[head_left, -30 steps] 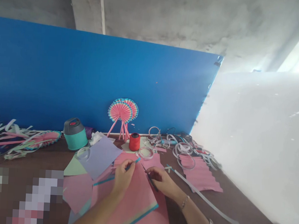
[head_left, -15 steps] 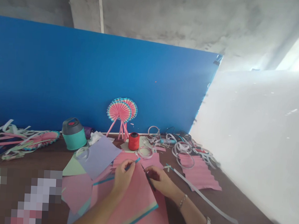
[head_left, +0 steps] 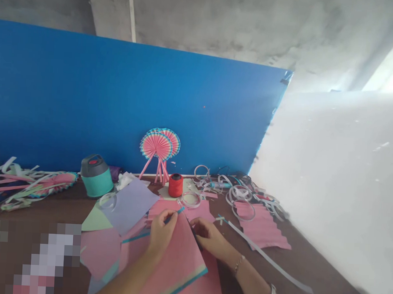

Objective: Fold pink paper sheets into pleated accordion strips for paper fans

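Note:
My left hand [head_left: 160, 235] pinches a thin teal paper strip [head_left: 180, 210] at the top of a large pink paper sheet [head_left: 173, 262], whose lower edge is teal. My right hand [head_left: 209, 239] rests at that sheet's right edge, closed around dark scissors [head_left: 195, 234]. The pink sheet hides most of their blades, and the fingers cover the handles. A lilac sheet [head_left: 130, 207] and a pale green sheet [head_left: 95, 219] lie to the left of my hands.
A long white paper strip [head_left: 263, 251] and a wavy-cut pink sheet [head_left: 261, 225] lie right. Behind stand a red thread spool [head_left: 175, 185], pink paper fans [head_left: 157, 146] and a teal flask [head_left: 96, 177] against a blue board [head_left: 119, 103]. Paper strips are heaped at both sides.
The scissor blades have slipped further behind the pink sheet, and my right hand has shifted slightly left. The view has drifted a little.

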Tool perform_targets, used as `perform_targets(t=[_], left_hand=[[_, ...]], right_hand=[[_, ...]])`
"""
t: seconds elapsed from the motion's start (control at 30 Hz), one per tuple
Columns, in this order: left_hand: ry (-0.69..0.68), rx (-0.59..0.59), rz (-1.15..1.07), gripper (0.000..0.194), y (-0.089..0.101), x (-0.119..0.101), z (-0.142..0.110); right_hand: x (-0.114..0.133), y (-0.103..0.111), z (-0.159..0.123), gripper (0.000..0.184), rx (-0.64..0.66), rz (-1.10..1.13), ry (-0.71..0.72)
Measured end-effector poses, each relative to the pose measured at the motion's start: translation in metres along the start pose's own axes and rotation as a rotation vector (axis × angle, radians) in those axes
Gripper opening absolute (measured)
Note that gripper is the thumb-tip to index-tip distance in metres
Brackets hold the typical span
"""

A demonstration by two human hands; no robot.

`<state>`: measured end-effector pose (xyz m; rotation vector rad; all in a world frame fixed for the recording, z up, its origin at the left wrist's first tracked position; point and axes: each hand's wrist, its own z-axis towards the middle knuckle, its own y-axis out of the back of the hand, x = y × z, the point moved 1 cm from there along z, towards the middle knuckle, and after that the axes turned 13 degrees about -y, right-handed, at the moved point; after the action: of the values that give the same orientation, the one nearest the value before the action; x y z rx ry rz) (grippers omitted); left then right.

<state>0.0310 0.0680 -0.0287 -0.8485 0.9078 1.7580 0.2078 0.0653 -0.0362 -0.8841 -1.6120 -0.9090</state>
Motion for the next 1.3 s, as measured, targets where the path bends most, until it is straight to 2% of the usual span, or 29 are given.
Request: perform_targets(t=[0.47,0.73,0.87,1.0,1.1,1.17,1.23,1.3], left_hand=[[0.012,0.023,-0.011,0.031,0.002,-0.006,0.0],[0.005,0.034,0.02,0.027,0.004,-0.004,0.0],[-0.006,0.054,0.047,0.028,0.004,-0.006,-0.002],[-0.017,0.072,0.046,0.032,0.002,-0.004,-0.002],[-0.01,0.043,0.076,0.034,0.004,-0.002,-0.001],[-0.007,0.038,0.103,0.034,0.005,-0.003,-0.002],[-0.015,0.056,0.116,0.032,0.003,-0.005,-0.005],[-0.031,0.092,0.11,0.029,0.001,-0.007,-0.009]], right_hand=[[0.0,0.001,-0.002,0.027,-0.036,0.007,-0.044],[0.005,0.018,-0.007,0.033,-0.32,-0.229,-0.044],[0.012,0.022,-0.01,0.022,-0.216,-0.092,-0.096],[0.016,0.031,-0.016,0.027,-0.098,0.149,-0.186],[0.014,0.045,-0.019,0.03,-0.153,0.292,-0.173],[0.012,0.053,-0.017,0.027,-0.31,0.177,-0.149],[0.011,0.057,-0.015,0.021,-0.471,-0.092,-0.101],[0.012,0.054,-0.015,0.018,-0.541,-0.358,-0.057]])
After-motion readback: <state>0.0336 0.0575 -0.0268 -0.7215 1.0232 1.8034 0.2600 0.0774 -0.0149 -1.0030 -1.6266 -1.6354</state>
